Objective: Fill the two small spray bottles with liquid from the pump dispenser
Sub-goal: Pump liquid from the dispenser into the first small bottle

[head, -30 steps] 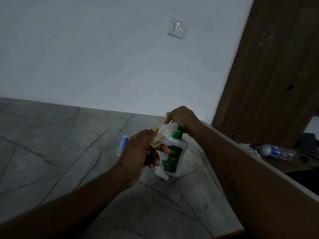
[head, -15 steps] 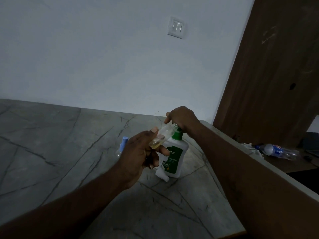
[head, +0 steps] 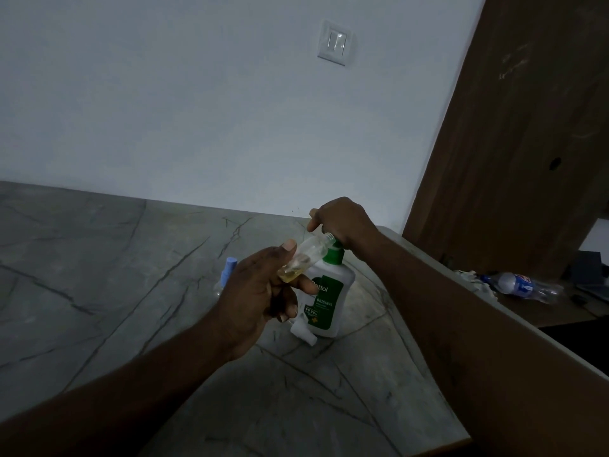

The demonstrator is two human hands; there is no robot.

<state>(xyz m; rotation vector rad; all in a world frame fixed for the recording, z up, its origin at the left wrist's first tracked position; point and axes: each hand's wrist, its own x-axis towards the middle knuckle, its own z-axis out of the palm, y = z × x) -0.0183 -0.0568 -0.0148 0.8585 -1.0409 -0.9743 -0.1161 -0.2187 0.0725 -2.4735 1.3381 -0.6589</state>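
My left hand [head: 260,291] pinches a small clear spray bottle [head: 306,257], uncapped and tilted, its open neck up against the pump's nozzle. A little yellowish liquid lies in its lower end. My right hand [head: 346,222] sits over the green pump head of the white pump dispenser [head: 329,298], fingers curled down on it; the pump head itself is mostly hidden. The dispenser stands upright on the grey marble counter [head: 115,275]. A second small spray bottle with a blue cap [head: 228,267] stands behind my left hand, partly hidden. A white spray cap [head: 303,331] lies at the dispenser's foot.
The white wall with a light switch [head: 333,42] backs the counter. A brown wooden door [head: 527,127] stands at the right. Beyond the counter's right edge, a plastic drink bottle [head: 520,285] lies on a lower surface.
Hardly anything has moved. Both hands keep their hold, and the small bottle stays at the nozzle with slightly more yellowish liquid visible.
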